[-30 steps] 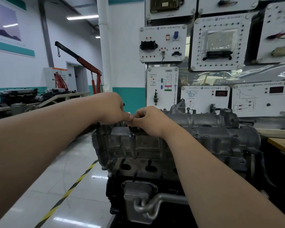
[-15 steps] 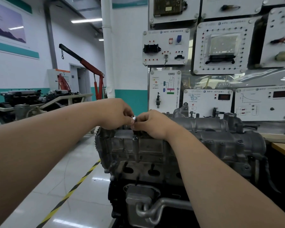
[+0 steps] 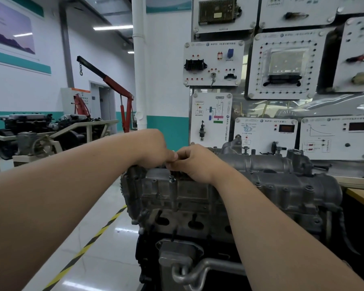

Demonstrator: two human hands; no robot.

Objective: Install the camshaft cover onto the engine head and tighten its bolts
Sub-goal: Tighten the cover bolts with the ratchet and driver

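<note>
Our hands barely shifted; left hand (image 3: 153,150) & right hand (image 3: 195,162) curl together, grip unclear; bolt (image 3: 172,180) at 6 o'clock could cross-thread if tilted.

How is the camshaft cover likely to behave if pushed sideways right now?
The camshaft cover looks like thick cast metal, so probably rigid and heavy for its size. It sits flat on the engine head, and a bolt stands in its near edge, so a push would likely barely shift it.

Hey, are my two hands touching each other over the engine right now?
Touching. The head view shows the thumb tip of the left hand meeting the curled fingers of the right hand, with no gap between them.
</note>
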